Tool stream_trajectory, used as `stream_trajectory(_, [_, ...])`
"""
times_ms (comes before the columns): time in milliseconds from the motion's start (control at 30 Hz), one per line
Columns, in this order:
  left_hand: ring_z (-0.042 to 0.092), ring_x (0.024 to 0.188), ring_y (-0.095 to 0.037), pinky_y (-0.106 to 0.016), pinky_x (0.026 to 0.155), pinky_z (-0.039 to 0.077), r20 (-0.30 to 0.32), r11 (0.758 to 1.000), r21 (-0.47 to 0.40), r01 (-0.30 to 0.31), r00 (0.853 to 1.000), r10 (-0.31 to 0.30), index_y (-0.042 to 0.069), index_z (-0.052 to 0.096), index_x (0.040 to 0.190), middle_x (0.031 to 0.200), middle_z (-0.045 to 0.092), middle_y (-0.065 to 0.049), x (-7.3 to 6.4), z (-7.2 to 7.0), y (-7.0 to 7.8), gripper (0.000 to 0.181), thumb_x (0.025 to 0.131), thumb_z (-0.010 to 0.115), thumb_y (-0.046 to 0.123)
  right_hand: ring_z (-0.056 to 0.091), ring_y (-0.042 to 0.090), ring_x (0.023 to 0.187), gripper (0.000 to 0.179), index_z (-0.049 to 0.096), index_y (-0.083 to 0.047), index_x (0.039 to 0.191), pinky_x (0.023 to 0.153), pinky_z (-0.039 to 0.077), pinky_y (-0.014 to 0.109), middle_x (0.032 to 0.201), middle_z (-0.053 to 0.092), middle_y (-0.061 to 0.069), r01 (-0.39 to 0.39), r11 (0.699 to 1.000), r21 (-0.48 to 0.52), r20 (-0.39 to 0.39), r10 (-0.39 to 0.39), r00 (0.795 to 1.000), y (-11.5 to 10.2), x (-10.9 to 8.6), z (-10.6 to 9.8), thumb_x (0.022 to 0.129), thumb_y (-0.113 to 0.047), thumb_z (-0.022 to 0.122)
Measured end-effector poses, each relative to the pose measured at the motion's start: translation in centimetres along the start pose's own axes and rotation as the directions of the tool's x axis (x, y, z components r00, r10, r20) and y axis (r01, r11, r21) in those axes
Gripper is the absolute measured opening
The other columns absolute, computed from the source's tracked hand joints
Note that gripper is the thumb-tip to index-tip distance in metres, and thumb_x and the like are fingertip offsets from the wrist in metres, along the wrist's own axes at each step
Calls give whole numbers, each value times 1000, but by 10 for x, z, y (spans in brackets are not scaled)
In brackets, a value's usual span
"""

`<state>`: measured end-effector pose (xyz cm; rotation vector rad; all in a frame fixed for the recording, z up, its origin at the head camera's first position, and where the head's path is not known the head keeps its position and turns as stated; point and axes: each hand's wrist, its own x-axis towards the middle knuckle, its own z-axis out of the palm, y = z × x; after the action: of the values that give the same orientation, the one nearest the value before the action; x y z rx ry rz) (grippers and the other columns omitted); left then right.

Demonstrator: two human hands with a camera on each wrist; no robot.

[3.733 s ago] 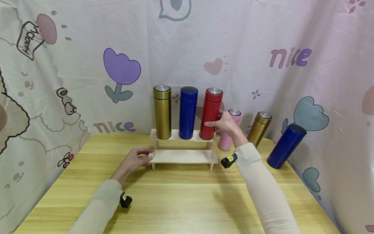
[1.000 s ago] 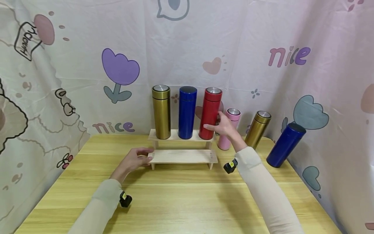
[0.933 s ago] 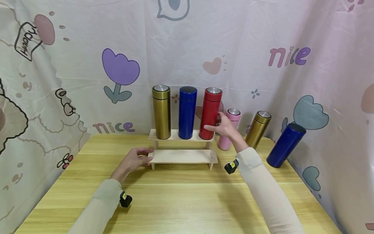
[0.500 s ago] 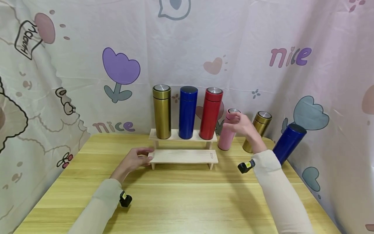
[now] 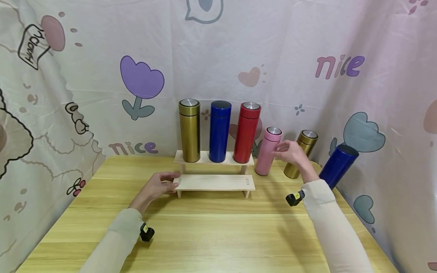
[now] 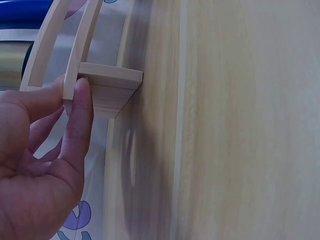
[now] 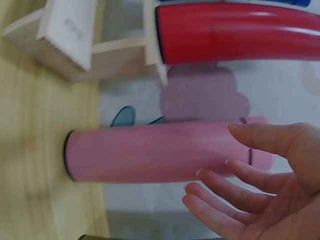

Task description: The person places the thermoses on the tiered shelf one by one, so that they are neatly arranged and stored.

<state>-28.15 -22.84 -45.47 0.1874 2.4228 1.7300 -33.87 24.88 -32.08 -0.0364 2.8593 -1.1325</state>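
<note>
My left hand (image 5: 157, 188) pinches the left end of the lower step of a two-step wooden stand (image 5: 215, 182); the left wrist view shows the thumb and a finger on either side of the board (image 6: 75, 75). On the upper step stand a gold thermos (image 5: 190, 132), a blue thermos (image 5: 220, 132) and a red thermos (image 5: 246, 134), all upright. My right hand (image 5: 291, 154) is beside a pink thermos (image 5: 266, 153) on the table, fingers loosely spread and holding nothing. In the right wrist view its fingertips overlap the pink thermos (image 7: 155, 152); whether they touch it I cannot tell.
Behind the right hand stands a second gold thermos (image 5: 291, 170), partly hidden. Farther right is another blue thermos (image 5: 338, 165), partly covered by the sleeve. A printed curtain (image 5: 211, 57) hangs along the back and sides of the wooden table (image 5: 211, 235).
My right hand has let go of the red thermos, which stays on the upper step, and has moved right and down beside the pink thermos. The left hand keeps its place.
</note>
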Motion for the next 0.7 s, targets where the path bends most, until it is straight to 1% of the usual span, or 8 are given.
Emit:
stream_trajectory(133, [67, 95, -15, -34, 87, 65, 5, 1000, -12, -4, 1000, 4, -6, 57, 141, 129, 59, -27, 1, 0, -2, 48, 97, 70, 7, 66, 43, 115, 58, 49, 7, 143, 96, 61, 45, 139, 58, 33, -22, 1000, -13, -1, 22, 1000, 13, 9, 7, 99, -24, 69])
stream_trajectory(200, [67, 95, -15, -34, 87, 65, 6, 1000, -18, -6, 1000, 6, -6, 57, 141, 130, 58, -28, 1, 0, -2, 48, 97, 70, 6, 68, 39, 110, 58, 50, 8, 142, 93, 62, 43, 138, 60, 33, -29, 999, -23, -3, 29, 1000, 18, 13, 10, 98, -24, 70])
stream_trajectory(267, [67, 95, -15, -34, 87, 65, 6, 1000, -20, -7, 1000, 7, -6, 57, 141, 130, 58, -28, 2, 0, -3, 48, 97, 70, 6, 68, 39, 109, 59, 49, 9, 143, 92, 62, 42, 138, 59, 34, -35, 999, -18, -1, 35, 999, 24, 17, 14, 98, -23, 70])
stream_trajectory(367, [67, 95, -15, -33, 86, 65, 1, 1000, -16, -6, 1000, 6, -6, 58, 141, 129, 58, -28, 2, 0, -2, 47, 97, 70, 6, 66, 43, 116, 64, 43, 10, 147, 98, 61, 44, 142, 55, 35, -32, 999, 31, 14, 32, 999, 30, 21, 19, 98, -21, 69])
stream_trajectory(500, [67, 94, -14, -31, 85, 65, 0, 1000, -15, -12, 1000, 12, -7, 58, 140, 129, 59, -28, 3, 0, -3, 46, 97, 70, 6, 56, 48, 131, 71, 29, 12, 154, 108, 56, 48, 147, 48, 38, -34, 989, 146, 45, 28, 999, 38, 30, 30, 99, -15, 66])
stream_trajectory(600, [68, 95, -14, -31, 85, 65, 4, 1000, -15, -20, 1000, 20, -8, 57, 141, 130, 58, -29, 3, -1, -4, 47, 97, 69, 5, 55, 46, 131, 75, 24, 12, 155, 106, 57, 46, 145, 48, 39, -15, 985, 174, 26, 10, 1000, 44, 37, 40, 98, -12, 66])
stream_trajectory(700, [68, 96, -14, -30, 85, 65, 10, 999, -29, -24, 1000, 24, -8, 56, 141, 131, 57, -30, 3, -1, -5, 48, 97, 69, 5, 55, 42, 125, 76, 27, 11, 154, 96, 58, 39, 140, 51, 37, 9, 986, 168, -28, -4, 1000, 48, 42, 50, 95, -13, 69])
